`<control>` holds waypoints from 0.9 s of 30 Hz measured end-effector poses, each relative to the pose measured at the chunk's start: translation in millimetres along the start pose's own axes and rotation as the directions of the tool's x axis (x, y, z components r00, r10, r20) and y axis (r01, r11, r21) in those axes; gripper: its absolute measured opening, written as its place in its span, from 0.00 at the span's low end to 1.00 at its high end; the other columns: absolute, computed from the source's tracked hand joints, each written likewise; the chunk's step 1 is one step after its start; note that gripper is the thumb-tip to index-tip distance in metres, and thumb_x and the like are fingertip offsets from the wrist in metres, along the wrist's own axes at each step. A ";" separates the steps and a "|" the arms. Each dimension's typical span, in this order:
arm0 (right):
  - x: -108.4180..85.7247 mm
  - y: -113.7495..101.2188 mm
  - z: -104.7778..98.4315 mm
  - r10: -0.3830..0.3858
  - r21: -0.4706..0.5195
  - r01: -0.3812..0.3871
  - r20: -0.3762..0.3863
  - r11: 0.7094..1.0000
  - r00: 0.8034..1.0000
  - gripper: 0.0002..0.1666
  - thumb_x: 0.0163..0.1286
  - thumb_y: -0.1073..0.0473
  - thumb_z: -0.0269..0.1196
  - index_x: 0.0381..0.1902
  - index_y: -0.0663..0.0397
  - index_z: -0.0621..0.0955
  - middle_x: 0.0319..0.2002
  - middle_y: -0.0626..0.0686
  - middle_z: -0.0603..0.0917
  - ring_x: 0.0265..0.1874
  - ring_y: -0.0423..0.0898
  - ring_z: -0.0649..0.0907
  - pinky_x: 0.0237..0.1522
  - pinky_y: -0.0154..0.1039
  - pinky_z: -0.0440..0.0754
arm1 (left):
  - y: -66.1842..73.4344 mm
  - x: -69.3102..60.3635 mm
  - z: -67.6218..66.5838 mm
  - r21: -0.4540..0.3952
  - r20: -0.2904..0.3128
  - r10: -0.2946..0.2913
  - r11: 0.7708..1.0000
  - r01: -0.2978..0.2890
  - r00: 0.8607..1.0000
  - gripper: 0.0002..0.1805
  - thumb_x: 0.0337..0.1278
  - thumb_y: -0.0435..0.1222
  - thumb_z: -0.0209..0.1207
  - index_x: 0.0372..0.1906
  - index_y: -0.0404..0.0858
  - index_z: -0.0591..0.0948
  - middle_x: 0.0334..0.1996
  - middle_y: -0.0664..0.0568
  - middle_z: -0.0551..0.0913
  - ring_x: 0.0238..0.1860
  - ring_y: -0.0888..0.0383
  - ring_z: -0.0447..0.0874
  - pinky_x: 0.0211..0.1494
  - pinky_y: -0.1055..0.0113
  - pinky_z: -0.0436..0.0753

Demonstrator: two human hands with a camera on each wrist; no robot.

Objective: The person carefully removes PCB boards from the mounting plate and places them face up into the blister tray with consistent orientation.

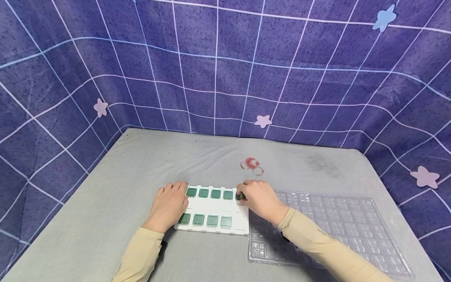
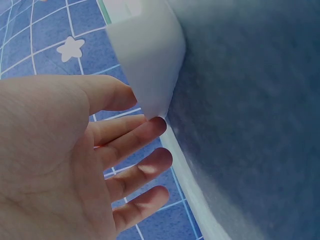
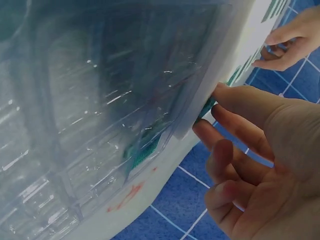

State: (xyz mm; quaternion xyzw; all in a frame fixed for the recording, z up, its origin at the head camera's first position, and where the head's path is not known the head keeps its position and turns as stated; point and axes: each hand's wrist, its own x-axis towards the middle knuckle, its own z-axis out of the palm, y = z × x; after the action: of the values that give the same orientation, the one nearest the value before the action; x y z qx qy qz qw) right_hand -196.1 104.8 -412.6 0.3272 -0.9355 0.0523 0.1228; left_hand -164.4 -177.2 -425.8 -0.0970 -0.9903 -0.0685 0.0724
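Note:
A white tray (image 1: 211, 205) lies on the table with two rows of green square chips (image 1: 212, 221). My left hand (image 1: 168, 206) holds the tray's left end at the far corner, thumb and index finger on its edge. In the left wrist view, the other fingers of the left hand (image 2: 75, 150) are spread loosely beside the white corner. At the tray's far right end, my right hand (image 1: 262, 199) pinches a green chip (image 1: 240, 196) between thumb and fingers. The right wrist view shows this chip (image 3: 205, 107) at the tray's edge, partly hidden by the fingertips.
Right of the white tray lies a large clear plastic tray (image 1: 331, 219) with many small compartments, partly under my right forearm. Red ring-shaped marks (image 1: 251, 164) stain the grey cloth (image 1: 197, 156) behind. A purple gridded curtain (image 1: 225, 70) with star shapes encloses the table's back and sides.

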 end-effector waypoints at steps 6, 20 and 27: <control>0.6 0.3 -2.6 -0.001 0.003 0.001 -0.002 1.000 1.000 0.14 0.53 0.53 0.79 0.36 0.46 0.87 0.32 0.44 0.87 0.30 0.43 0.87 0.31 0.40 0.86 | 0.0 -0.4 -0.1 0.002 -0.008 0.007 1.000 -0.007 1.000 0.21 0.67 0.35 0.55 0.62 0.34 0.77 0.55 0.43 0.83 0.54 0.42 0.79 0.53 0.48 0.74; -2.5 1.2 -3.2 0.012 0.000 -0.012 0.019 1.000 1.000 0.13 0.54 0.54 0.79 0.37 0.45 0.87 0.33 0.43 0.87 0.31 0.42 0.86 0.32 0.39 0.86 | 0.2 -0.9 1.6 0.019 -0.019 0.013 1.000 -0.013 1.000 0.20 0.67 0.35 0.55 0.61 0.34 0.78 0.54 0.43 0.84 0.54 0.42 0.79 0.53 0.48 0.75; -6.8 3.4 -4.7 0.019 0.027 -0.019 -0.002 0.999 1.000 0.12 0.55 0.56 0.78 0.37 0.46 0.87 0.34 0.44 0.87 0.33 0.42 0.86 0.33 0.40 0.86 | 1.2 0.2 1.7 0.021 -0.021 0.014 1.000 -0.013 1.000 0.20 0.67 0.35 0.55 0.62 0.33 0.78 0.54 0.42 0.83 0.54 0.42 0.79 0.53 0.48 0.75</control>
State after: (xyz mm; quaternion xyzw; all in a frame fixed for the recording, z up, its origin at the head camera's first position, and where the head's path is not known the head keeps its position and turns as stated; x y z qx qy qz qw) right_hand -192.2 112.4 -410.0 0.3199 -0.9376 0.0663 0.1189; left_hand -164.6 -175.8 -427.4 -0.1022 -0.9895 -0.0588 0.0841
